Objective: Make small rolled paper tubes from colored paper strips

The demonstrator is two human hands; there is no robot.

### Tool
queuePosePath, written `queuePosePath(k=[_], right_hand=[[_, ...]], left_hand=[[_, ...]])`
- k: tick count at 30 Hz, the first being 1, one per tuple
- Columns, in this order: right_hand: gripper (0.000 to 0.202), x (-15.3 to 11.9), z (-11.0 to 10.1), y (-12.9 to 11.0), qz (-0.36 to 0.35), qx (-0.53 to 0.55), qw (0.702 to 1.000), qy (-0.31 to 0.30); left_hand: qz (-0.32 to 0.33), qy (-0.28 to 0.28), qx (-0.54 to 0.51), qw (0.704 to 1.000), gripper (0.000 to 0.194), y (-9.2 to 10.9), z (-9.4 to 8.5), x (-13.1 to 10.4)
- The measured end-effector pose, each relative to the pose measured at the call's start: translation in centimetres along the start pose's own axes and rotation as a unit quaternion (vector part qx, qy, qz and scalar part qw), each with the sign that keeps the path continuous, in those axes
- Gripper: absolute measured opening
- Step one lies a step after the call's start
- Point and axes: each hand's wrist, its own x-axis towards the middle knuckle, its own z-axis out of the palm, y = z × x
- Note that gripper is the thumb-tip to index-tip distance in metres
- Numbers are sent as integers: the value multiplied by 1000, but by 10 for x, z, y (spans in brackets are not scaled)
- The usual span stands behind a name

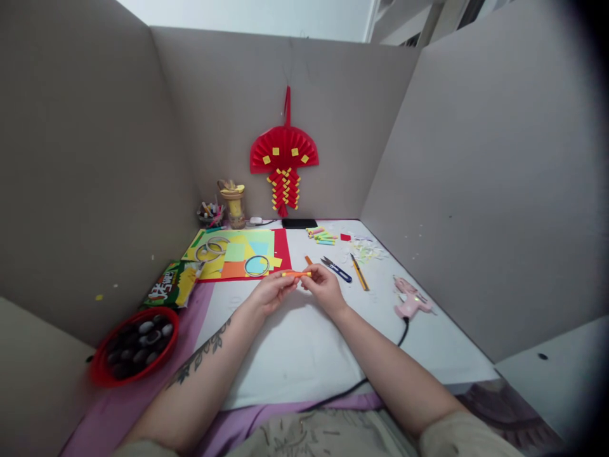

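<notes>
Between my two hands, above the white table [285, 355], is a small orange paper roll [297, 274] with yellow ends. My left hand [275, 292] pinches its left end, and my right hand [324, 289] pinches its right end. Just beyond my right hand lie a strip of orange paper [309, 260], blue-handled thread snips [339, 270] and a yellow craft knife [360, 273]. Coloured paper sheets [233, 274] lie beyond my left hand, with metal rings [257, 265] on top. Several finished paper rolls [321, 236] are piled at the back.
A pink glue gun [410, 297] lies at the right, its black cable [352, 388] running under my right forearm. Paper scraps [368, 249] are at back right. A red bowl [98, 371] of dark round items and a snack bag [172, 284] stand left. A red paper ornament [284, 149] hangs on the partition.
</notes>
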Motion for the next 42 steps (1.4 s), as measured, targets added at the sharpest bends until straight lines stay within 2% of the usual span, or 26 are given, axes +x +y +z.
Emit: queuePosePath(k=[5,12,20,29,34,42], right_hand=[[19,2,4,-1,45,82,995,21],[20,3,7,4,108,201,973,47],[20,2,8,2,151,272,950,41],[22,1,8,1,158,267,950,34],[24,1,8,0,157,248,955,30],[21,0,4,2,72,183,980,10]], left_hand=[[78,-24,53,995,20,0,6,-4],[117,26,71,990,33,-5,7,-2],[195,49,177,963,28,-7,5,-2],[225,64,233,944,23,-3,7,-6],[211,65,223,949,26,-3,6,-5],[186,75,163,966,38,4,9,-7]])
